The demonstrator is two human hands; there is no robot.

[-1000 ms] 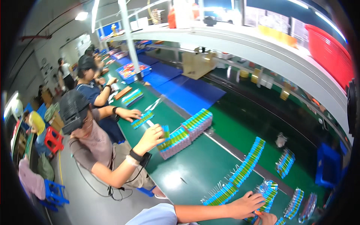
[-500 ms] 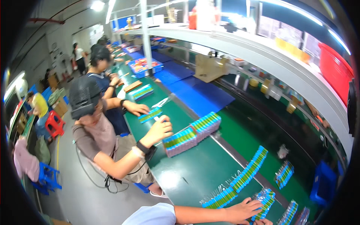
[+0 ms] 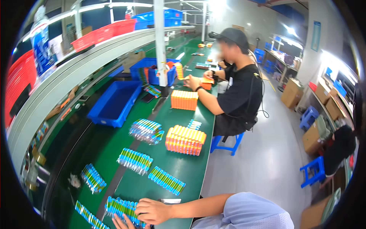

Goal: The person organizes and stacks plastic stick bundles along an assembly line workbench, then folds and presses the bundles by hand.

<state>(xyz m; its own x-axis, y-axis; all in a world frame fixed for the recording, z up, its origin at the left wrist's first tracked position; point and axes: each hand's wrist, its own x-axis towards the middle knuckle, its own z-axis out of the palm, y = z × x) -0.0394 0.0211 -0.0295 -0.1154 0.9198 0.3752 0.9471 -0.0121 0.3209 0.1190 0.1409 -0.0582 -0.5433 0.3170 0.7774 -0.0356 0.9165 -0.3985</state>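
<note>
A row of slim blue-and-green pieces (image 3: 121, 208), with shiny clear wrapping about it, lies near the lower edge of the head view. My right hand (image 3: 153, 211) reaches in from the right, its bent fingers closed over the row's right end. At the row's near side is my left hand (image 3: 122, 222), partly cut off by the picture's edge. Its visible fingers are apart and touch the row or lie close against it. A strip of like pieces (image 3: 89, 214) lies to the left. Another strip (image 3: 167, 180) and a wrapped row (image 3: 134, 160) lie beyond.
Orange blocks of stacked pieces (image 3: 185, 140) stand farther along the green table (image 3: 198, 168). A wrapped heap (image 3: 146, 131) and a blue bin (image 3: 115, 104) are left of them. A co-worker (image 3: 238, 84) sits at the table's right edge. A shelf (image 3: 95, 55) runs overhead at left.
The view has swung to the right, toward another co-worker and the orange blocks. My hands remain at a blue-and-green row, with my right hand and forearm now more fully in view.
</note>
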